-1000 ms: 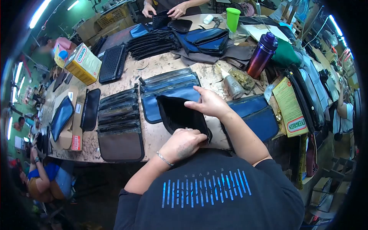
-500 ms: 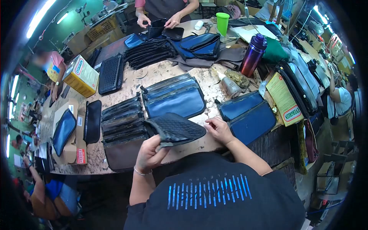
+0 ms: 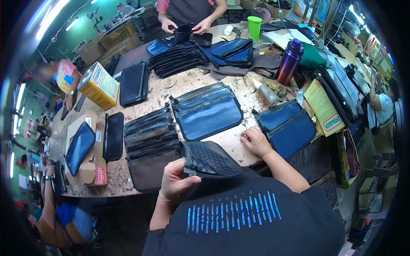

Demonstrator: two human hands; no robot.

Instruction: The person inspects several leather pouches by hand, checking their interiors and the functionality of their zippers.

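My left hand (image 3: pixel 177 181) grips one end of a black woven leather panel (image 3: pixel 211 158), thumb below and fingers behind. The panel is tilted above the table's near edge, its free end pointing right. My right hand (image 3: pixel 257 143) rests on the tabletop with its fingers curled together; anything between them is hidden. Just right of that hand lies a blue-lined pouch piece (image 3: pixel 292 132) with black edging. Beyond the held panel is another blue-lined piece (image 3: pixel 209 115) with zipper strips. Left of it, brown and black zippered pieces (image 3: pixel 149 141) overlap in a row.
A yellow can (image 3: pixel 99 87), a woven black piece (image 3: pixel 133 83) and a cardboard box (image 3: pixel 87 153) stand or lie at left. At right are a purple bottle (image 3: pixel 290 62), a glue bottle (image 3: pixel 267 94) and a yellow box (image 3: pixel 323 111). Across the table, a co-worker's hands (image 3: pixel 203 26) handle a black piece.
My left hand has turned the woven panel, so its free end now dips nearer my body. My right hand stays on the table by the blue piece. The view has shifted slightly.
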